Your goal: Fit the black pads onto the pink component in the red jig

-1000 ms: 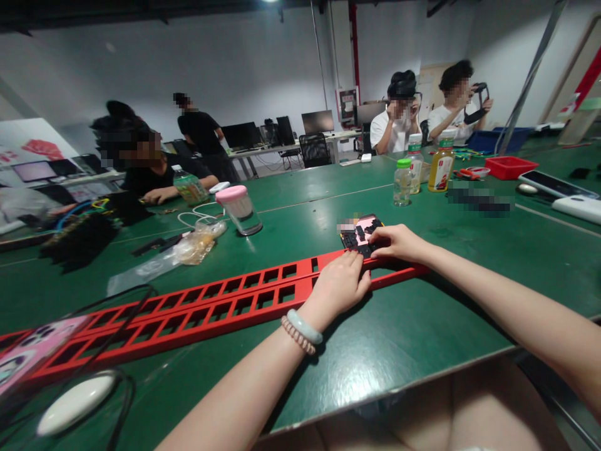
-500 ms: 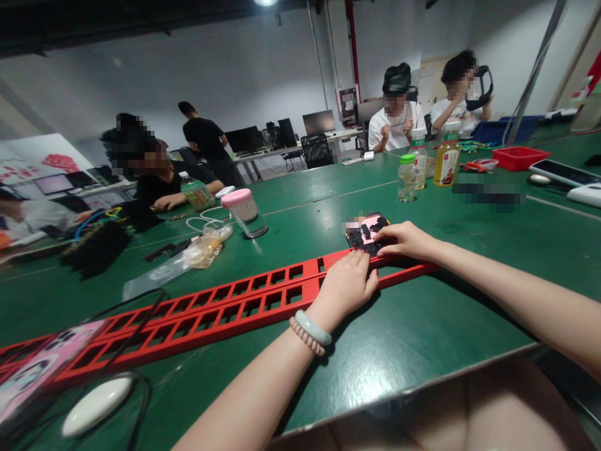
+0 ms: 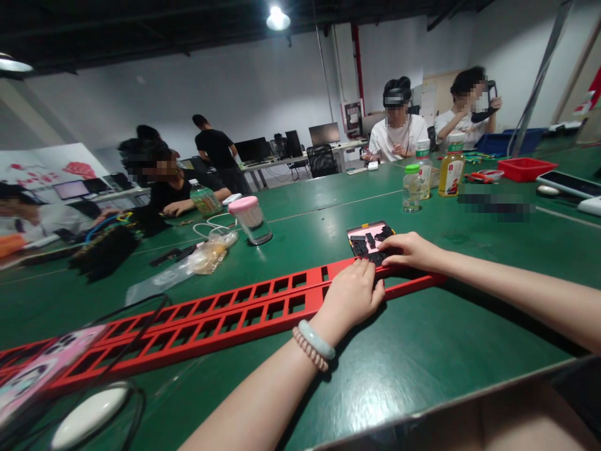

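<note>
- Left hand (image 3: 353, 294) palm-down on the red slotted rail (image 3: 244, 310); fingers flat, grip around nothing
- Right hand (image 3: 409, 250) at the rail's far end, fingertips touching the pink tray (image 3: 369, 240) of small black parts; grip narrow, contents cannot be told
- Rail lies flat across the green bench (image 3: 422, 338); pink-lidded jar (image 3: 250, 219) well behind

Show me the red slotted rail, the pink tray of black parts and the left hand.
red slotted rail (image 3: 225, 311), head view, middle of rail
pink tray (image 3: 370, 229), head view, far rim
left hand (image 3: 353, 293), head view, back of hand
</note>
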Demonstrator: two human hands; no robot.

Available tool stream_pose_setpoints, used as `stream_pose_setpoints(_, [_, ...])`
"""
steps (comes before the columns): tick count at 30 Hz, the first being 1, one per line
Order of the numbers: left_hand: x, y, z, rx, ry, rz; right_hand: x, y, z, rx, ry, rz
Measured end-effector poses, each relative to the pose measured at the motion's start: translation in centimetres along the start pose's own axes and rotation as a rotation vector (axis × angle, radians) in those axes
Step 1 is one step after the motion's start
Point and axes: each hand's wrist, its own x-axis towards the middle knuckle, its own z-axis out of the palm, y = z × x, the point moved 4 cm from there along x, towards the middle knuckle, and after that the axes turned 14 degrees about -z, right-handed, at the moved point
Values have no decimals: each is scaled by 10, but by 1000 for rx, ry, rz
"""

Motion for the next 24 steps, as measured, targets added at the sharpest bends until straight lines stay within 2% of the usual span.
stream_pose_setpoints(8, [1,0,-2,14,21,-10,1,3,0,12,7,9])
stream_pose_setpoints(24, [2,0,-1,17,17,0,3,1,-3,-41,-27,-78])
